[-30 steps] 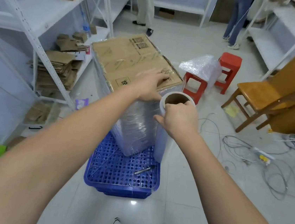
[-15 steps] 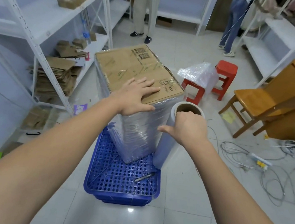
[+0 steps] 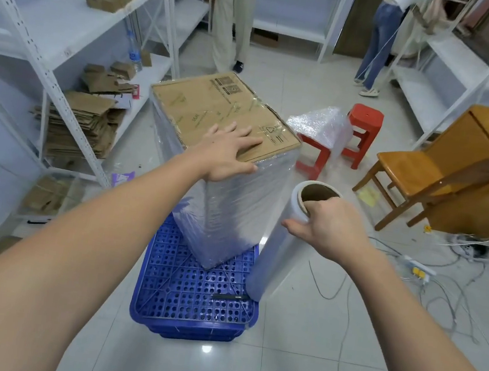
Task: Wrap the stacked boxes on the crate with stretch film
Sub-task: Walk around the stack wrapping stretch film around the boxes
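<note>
A tall stack of cardboard boxes [image 3: 215, 105] stands on an upturned blue perforated crate [image 3: 193, 298]; its sides are covered in clear stretch film [image 3: 234, 208]. My left hand [image 3: 225, 152] lies flat with spread fingers on the top box near its front corner. My right hand [image 3: 324, 225] grips the upper end of a stretch film roll [image 3: 278, 250], fingers hooked into the cardboard core. The roll stands nearly upright just right of the stack, its lower end by the crate's right edge. A dark pen-like tool [image 3: 232, 296] lies on the crate.
White metal shelving with flattened cardboard [image 3: 76, 123] lines the left. Two red stools [image 3: 362, 131], one holding bubble wrap [image 3: 320, 127], stand behind the stack. A wooden chair [image 3: 414, 180] and cabinet sit at right, cables and a power strip [image 3: 417, 266] on the floor. Two people stand at the back.
My right hand has carried the roll to the right and away from the stack's front corner. My left hand stays pressed on the top box. The view has shifted back a little.
</note>
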Demonstrator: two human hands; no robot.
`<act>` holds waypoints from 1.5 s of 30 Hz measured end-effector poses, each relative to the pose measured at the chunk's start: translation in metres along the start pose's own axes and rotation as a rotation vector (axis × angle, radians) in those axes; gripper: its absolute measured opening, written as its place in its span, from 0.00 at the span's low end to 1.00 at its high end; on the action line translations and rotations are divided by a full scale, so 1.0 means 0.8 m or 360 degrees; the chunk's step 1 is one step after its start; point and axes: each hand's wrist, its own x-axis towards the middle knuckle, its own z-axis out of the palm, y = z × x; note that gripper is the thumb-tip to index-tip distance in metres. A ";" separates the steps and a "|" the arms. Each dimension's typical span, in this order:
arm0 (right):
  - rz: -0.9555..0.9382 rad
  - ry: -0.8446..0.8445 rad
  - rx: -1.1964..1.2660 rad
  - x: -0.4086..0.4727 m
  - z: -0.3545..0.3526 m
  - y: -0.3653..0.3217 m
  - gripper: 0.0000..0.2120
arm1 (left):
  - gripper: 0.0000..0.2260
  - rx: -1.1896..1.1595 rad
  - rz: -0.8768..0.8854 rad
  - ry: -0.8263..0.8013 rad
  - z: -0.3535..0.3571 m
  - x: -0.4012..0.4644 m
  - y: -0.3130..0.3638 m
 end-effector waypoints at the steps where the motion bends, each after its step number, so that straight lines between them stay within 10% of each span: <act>1: -0.0061 -0.0019 0.0013 -0.003 -0.001 0.001 0.27 | 0.34 0.0000 -0.0024 0.0017 0.003 0.004 0.003; 19: -0.0561 -0.0187 -0.0060 -0.013 -0.008 -0.071 0.13 | 0.35 0.0038 -0.0097 0.0110 0.014 0.015 0.016; 26: -0.0368 0.0107 -0.0046 -0.011 0.013 -0.103 0.27 | 0.35 0.0041 -0.0110 0.0122 0.013 0.007 0.016; 37: 0.0065 -0.0057 -0.0159 -0.014 -0.004 -0.140 0.12 | 0.34 -0.0098 -0.0068 0.0200 0.016 -0.002 0.009; 42: 0.0341 -0.0189 -0.0177 0.012 -0.003 -0.154 0.30 | 0.29 -0.0430 0.0253 -0.0077 -0.021 -0.011 -0.016; 45: 0.0399 -0.0249 -0.0134 0.025 -0.010 -0.152 0.28 | 0.43 -0.0189 0.0656 -0.0361 -0.040 -0.017 -0.053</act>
